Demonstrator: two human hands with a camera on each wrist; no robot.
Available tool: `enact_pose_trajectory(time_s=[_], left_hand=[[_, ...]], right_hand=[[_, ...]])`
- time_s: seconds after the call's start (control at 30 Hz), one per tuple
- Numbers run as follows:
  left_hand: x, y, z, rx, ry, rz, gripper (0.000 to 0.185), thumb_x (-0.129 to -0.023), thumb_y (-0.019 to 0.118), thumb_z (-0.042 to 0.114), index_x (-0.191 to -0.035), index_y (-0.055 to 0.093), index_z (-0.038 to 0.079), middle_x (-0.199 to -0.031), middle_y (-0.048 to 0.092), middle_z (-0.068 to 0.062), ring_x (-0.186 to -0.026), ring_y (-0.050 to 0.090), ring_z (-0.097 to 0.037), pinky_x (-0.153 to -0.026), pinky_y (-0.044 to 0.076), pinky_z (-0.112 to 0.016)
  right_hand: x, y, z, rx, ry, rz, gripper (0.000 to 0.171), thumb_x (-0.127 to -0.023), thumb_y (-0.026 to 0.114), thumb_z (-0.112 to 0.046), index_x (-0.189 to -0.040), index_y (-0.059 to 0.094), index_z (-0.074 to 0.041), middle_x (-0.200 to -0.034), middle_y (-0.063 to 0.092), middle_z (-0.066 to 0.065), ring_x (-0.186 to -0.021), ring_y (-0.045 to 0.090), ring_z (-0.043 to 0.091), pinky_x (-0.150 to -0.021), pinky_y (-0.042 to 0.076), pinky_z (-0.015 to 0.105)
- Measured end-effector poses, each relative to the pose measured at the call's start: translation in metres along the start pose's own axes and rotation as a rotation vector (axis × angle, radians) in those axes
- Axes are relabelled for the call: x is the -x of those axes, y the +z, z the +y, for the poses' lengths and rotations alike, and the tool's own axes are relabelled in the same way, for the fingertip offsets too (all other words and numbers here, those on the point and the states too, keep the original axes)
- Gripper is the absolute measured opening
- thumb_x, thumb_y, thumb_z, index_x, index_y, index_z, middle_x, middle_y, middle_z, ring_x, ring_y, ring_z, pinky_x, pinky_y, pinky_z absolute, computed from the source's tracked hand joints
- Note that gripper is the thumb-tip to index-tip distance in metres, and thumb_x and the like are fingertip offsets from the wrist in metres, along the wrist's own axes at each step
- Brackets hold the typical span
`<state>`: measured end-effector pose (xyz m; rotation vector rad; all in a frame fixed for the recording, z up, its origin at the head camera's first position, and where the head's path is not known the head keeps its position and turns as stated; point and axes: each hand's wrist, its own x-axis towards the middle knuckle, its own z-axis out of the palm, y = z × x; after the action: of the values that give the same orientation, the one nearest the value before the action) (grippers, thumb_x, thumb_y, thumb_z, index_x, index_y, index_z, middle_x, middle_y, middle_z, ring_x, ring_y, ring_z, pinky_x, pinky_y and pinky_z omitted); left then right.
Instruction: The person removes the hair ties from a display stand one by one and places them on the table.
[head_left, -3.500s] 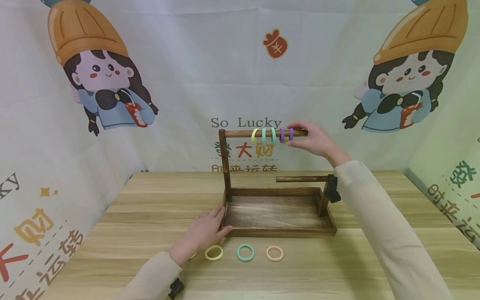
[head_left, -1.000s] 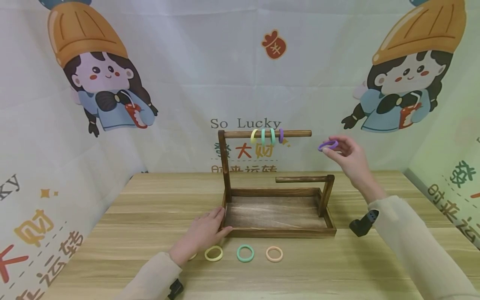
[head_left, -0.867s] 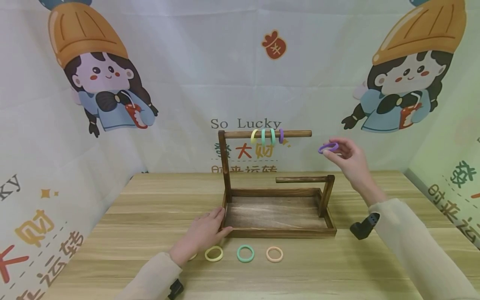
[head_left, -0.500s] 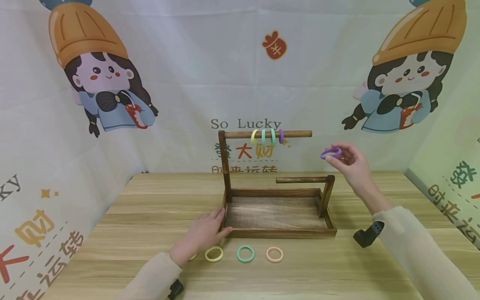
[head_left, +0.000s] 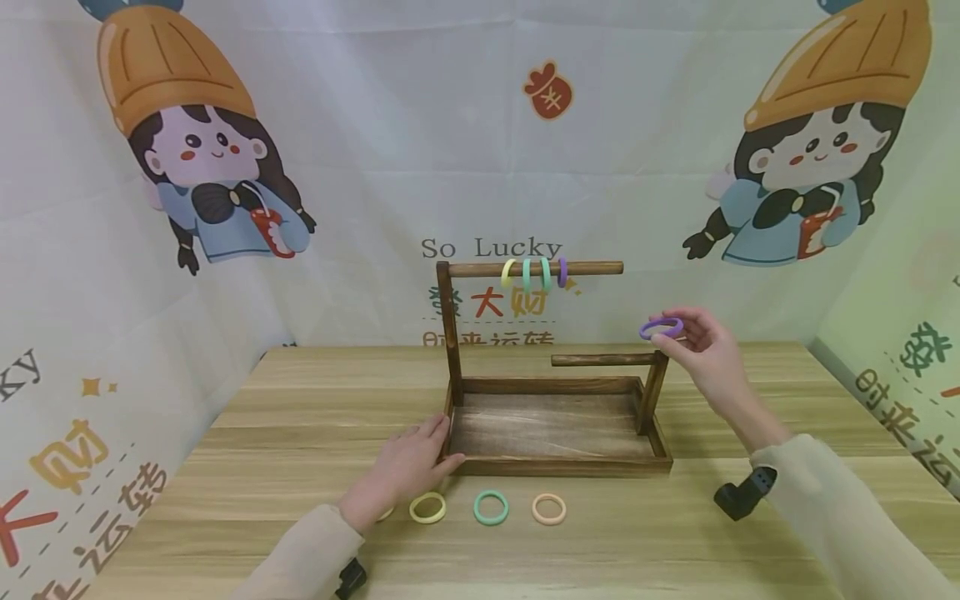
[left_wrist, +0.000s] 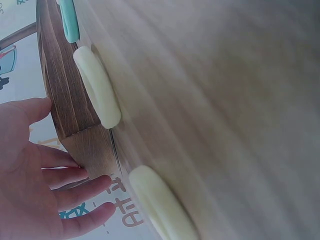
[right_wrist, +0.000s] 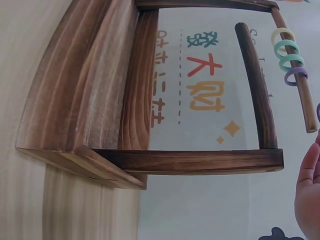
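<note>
Lowered since the earlier frames, the right hand [head_left: 705, 354] had come down from beside the free end of the long upper wooden rod [head_left: 536, 268] to just above the post end of the short lower wooden rod [head_left: 603, 359], carrying the purple plastic ring [head_left: 661, 327] with it. Its grip was a pinch of fingertips on the ring's right side, the ring held roughly flat in the air, above and slightly right of the dark wooden tray stand [head_left: 558, 465]. The lower rod ran left to right, fixed to its post on the right and free at its left end, so the open end lay to the left of the ring and below it; the right hand was far the nearer of the two. The left hand [head_left: 405, 467] lay flat with straight, relaxed fingers against the stand's front left corner, grasping nothing. Four rings hung on the upper rod: one yellow [head_left: 509, 272], two green [head_left: 528, 272] and one purple [head_left: 562, 272]. On the pale wooden desk [head_left: 300, 417], in front of the stand, lay a yellow ring [head_left: 427, 507], a green ring [head_left: 491, 507] and a peach ring [head_left: 549, 508], with a fourth pale ring [left_wrist: 162, 202] mostly hidden under the left hand.
</note>
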<state>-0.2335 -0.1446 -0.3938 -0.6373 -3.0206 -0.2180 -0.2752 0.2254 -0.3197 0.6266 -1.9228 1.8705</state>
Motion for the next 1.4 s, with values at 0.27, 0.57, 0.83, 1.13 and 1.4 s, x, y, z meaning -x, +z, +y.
enact_pose_trajectory(time_s=[0.27,0.57,0.83,1.13,1.4], left_hand=[[-0.001,0.0,0.0,0.007,-0.002,0.002,0.063,-0.09,0.044,0.043,-0.132,0.036,-0.004,-0.134,0.035,-0.019,-0.112,0.04,-0.042,-0.086,0.035,-0.053],[-0.001,0.0,-0.001,0.006,0.001,0.002,0.065,-0.09,0.043,0.045,-0.131,0.037,-0.004,-0.133,0.036,-0.019,-0.112,0.04,-0.041,-0.086,0.034,-0.055],[-0.002,0.001,-0.001,0.007,0.0,0.0,0.065,-0.09,0.043,0.045,-0.132,0.036,-0.004,-0.134,0.035,-0.019,-0.113,0.04,-0.041,-0.087,0.034,-0.054],[-0.003,0.002,-0.002,0.002,-0.002,0.0,0.066,-0.089,0.043,0.046,-0.132,0.036,-0.003,-0.134,0.035,-0.019,-0.113,0.04,-0.041,-0.087,0.034,-0.053],[-0.002,0.001,-0.001,0.004,0.0,-0.001,0.065,-0.09,0.044,0.045,-0.132,0.036,-0.004,-0.133,0.035,-0.019,-0.112,0.04,-0.041,-0.086,0.034,-0.053]], right_hand=[[0.01,0.002,0.002,-0.025,0.009,-0.031,0.026,-0.08,0.06,0.005,-0.105,0.051,0.002,-0.1,0.062,0.001,-0.083,0.056,0.009,-0.071,0.045,0.016],[0.025,0.006,0.007,-0.048,0.018,-0.087,0.03,-0.08,0.06,0.006,-0.109,0.051,0.003,-0.1,0.062,-0.001,-0.085,0.058,0.009,-0.072,0.046,0.018],[0.036,0.006,0.029,-0.097,0.001,-0.203,0.035,-0.082,0.061,-0.002,-0.116,0.051,0.003,-0.102,0.06,0.008,-0.089,0.058,0.014,-0.073,0.046,0.021],[0.056,0.019,0.016,-0.014,0.102,-0.214,0.032,-0.081,0.059,0.004,-0.111,0.049,0.008,-0.101,0.06,0.003,-0.088,0.058,0.015,-0.074,0.047,0.024],[0.067,0.022,0.019,-0.034,0.107,-0.288,0.03,-0.081,0.058,0.005,-0.108,0.046,0.009,-0.104,0.059,0.006,-0.089,0.058,0.017,-0.074,0.047,0.025]])
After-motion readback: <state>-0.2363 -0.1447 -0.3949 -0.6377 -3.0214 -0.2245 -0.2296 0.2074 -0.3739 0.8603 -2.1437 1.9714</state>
